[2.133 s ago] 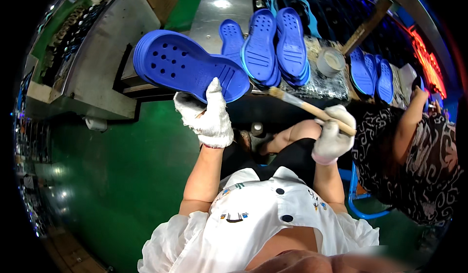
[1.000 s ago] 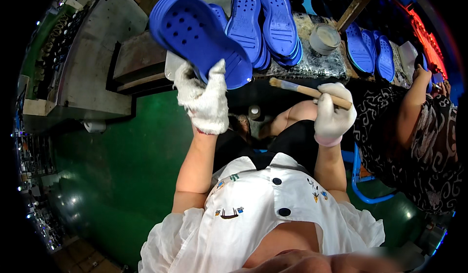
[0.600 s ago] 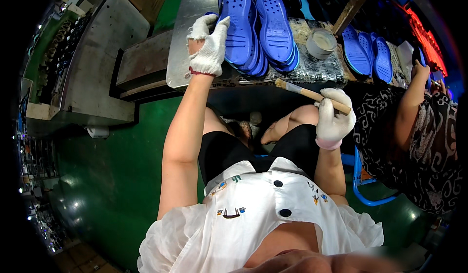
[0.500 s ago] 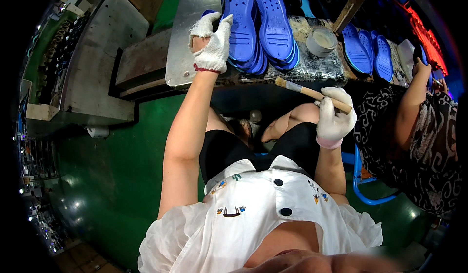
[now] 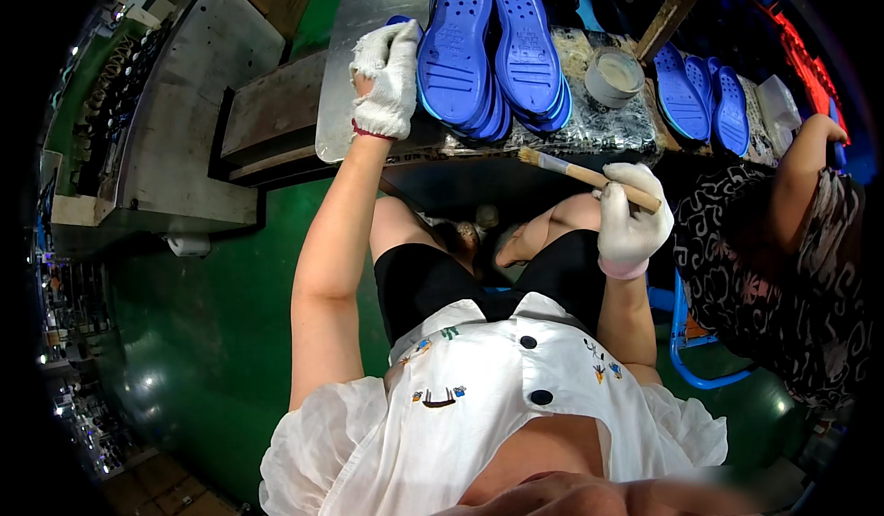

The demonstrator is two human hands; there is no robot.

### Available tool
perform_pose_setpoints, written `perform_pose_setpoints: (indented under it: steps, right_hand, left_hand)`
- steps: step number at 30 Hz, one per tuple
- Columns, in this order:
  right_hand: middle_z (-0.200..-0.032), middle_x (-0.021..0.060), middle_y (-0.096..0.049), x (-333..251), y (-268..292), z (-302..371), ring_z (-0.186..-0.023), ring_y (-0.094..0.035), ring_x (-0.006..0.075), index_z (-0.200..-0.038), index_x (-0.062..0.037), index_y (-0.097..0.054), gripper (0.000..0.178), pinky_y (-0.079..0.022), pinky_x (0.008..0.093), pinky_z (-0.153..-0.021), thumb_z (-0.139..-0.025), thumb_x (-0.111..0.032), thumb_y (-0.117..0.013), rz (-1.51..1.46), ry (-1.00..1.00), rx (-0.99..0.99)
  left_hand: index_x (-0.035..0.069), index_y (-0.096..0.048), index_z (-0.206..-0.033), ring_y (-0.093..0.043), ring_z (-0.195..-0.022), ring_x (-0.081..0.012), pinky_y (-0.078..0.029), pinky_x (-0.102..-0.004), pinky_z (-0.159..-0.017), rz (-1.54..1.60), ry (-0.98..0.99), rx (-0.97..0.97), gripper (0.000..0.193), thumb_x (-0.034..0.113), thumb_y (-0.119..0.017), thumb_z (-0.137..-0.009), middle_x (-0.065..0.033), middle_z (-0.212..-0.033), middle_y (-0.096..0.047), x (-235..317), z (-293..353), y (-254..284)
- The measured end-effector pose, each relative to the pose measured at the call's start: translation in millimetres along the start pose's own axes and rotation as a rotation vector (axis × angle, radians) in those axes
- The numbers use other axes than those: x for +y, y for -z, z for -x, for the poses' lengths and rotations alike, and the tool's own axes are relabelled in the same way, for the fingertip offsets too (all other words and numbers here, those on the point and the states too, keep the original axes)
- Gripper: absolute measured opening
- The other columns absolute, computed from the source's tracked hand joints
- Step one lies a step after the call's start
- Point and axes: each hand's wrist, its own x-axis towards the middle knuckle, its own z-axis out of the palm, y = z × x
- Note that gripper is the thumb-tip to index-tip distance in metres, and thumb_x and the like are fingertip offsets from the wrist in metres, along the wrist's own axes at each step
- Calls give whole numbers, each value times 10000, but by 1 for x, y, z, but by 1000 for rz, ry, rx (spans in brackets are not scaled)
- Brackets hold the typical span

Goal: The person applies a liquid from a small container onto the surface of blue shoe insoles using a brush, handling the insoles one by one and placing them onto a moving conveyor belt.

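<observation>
Right hand [image 5: 635, 212] gripping brush [image 5: 589, 176], bristles [image 5: 528, 155] pointing left, long axis slanting, left hand [image 5: 385, 85], hold unclear

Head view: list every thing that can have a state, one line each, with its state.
Brush: held, bristles pointing left, touching no sole.
Left sole stack: piled, top sole's holes showing.
Right sole stack: piled, top sole's holes showing.
Left grip: gloved, beside the left sole stack; whether holding something, unclear.
Right grip: gloved, closed on the brush.
Tub: upright, open, pale inside.
Farther soles: set down, grouped together.
Red light: lit.
</observation>
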Motion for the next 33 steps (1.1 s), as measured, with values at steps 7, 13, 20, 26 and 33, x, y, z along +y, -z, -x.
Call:
perform_pose_setpoints:
  steps: [7,13,20,26,33]
  right_hand:
    - [-671,92,-570,-4,-2,1,-544,-549,123,-847,63,-605,163,-410,210,-485,-705,128,-556,-10,3,26]
    - [-668,89,-565,-1,-1,5,-533,-540,119,-850,58,-608,163,-404,213,-480,-706,121,-565,-37,2,15]
    - [-648,84,-564,-5,-9,4,-507,-508,138,-834,45,-611,178,-394,224,-471,-671,116,-598,83,106,-89]
    - [-681,98,-584,2,8,11,-529,-511,145,-829,37,-612,173,-401,234,-480,-675,114,-594,69,51,-2]
    - [-678,93,-573,3,6,10,-570,-573,137,-846,45,-612,153,-435,216,-518,-717,113,-565,54,-59,60]
  left_hand:
    - [51,-508,-1243,-378,-1243,-377,-301,-433,-1042,-908,193,-66,750,635,-550,-774,-214,-1330,-417,-41,-11,28]
    - [41,-427,-1312,-351,-1269,-361,-273,-461,-1050,-1018,466,-433,875,732,-436,-775,-179,-1362,-384,-72,-12,53]
    - [47,-469,-1285,-346,-1279,-364,-229,-507,-1066,-1024,306,-413,886,757,-434,-755,-215,-1343,-400,-45,-4,35]
    - [31,-487,-1240,-511,-1155,-364,-385,-458,-965,-839,603,-365,671,583,-334,-890,-225,-1229,-533,-73,-12,82]
    - [-42,-584,-983,-588,-755,-177,-474,-334,-714,-174,571,200,322,256,-602,-862,-113,-843,-623,-68,5,111]
